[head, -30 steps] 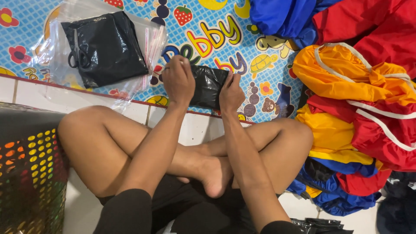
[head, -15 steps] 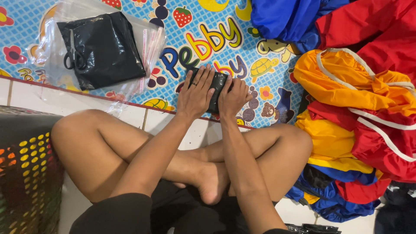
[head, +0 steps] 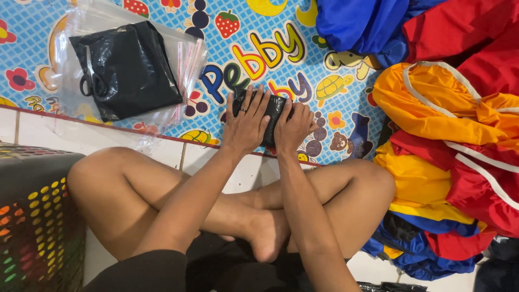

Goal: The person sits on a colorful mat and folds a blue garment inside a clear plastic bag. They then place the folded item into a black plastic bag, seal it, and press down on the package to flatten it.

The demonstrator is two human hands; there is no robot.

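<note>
On the printed play mat (head: 346,92) in front of your crossed legs, both of your hands press down on 1 small black folded bundle (head: 273,108), which looks like a thin, shiny garment or bag folded up small. Your left hand (head: 247,121) lies flat across its left part with fingers spread (a ring shows on 1 finger), and your right hand (head: 294,127) covers its right edge with fingers curled over it. Neither hand lifts the bundle; both pin it against the mat, close to the mat's red border and the white tiles.

Judging from how things lie, the folding looks nearly finished: the bundle is already compact and rectangular, and what seems left is the last flattening and slipping it into a sleeve. 1 finished example sits well apart at the upper left, a black folded piece inside a clear plastic bag (head: 130,65), with black scissors (head: 93,81) lying on it. More clear bags seem stacked beneath it.

To your right, a heap of red, yellow and blue garments (head: 454,119) is not yet folded. A dark perforated basket (head: 38,216) stands by your left knee.
</note>
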